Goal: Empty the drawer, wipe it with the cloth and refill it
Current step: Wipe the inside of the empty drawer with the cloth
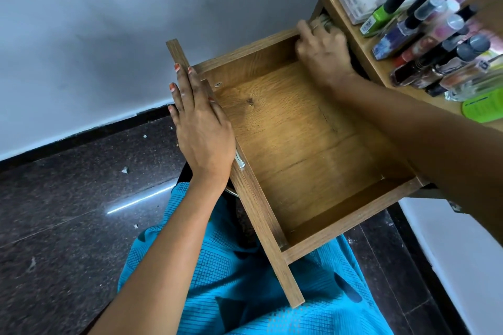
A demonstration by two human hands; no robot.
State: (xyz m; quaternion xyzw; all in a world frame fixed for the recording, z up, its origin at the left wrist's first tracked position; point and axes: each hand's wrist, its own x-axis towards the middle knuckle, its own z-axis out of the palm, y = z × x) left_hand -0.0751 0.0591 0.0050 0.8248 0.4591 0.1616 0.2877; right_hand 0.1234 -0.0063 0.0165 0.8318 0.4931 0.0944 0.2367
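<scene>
Bracing the near front panel of the empty brown wooden drawer (pixel 299 139), the left hand (pixel 201 128) lies flat, fingers straight. Judged step: wiping, with emptying done. Farther in, the right hand (pixel 324 54) curls round a pale striped cloth (pixel 325 20), mostly hidden, at the far left corner under the wooden desk (pixel 381 65) edge. The next move calls for sweeping nearward over the bare floor, bounded by the side walls. Cosmetic bottles (pixel 435 43) crowd the desk, far right.

Brown wood-grain drawer (pixel 294 128), turquoise checked garment (pixel 245 294)
</scene>
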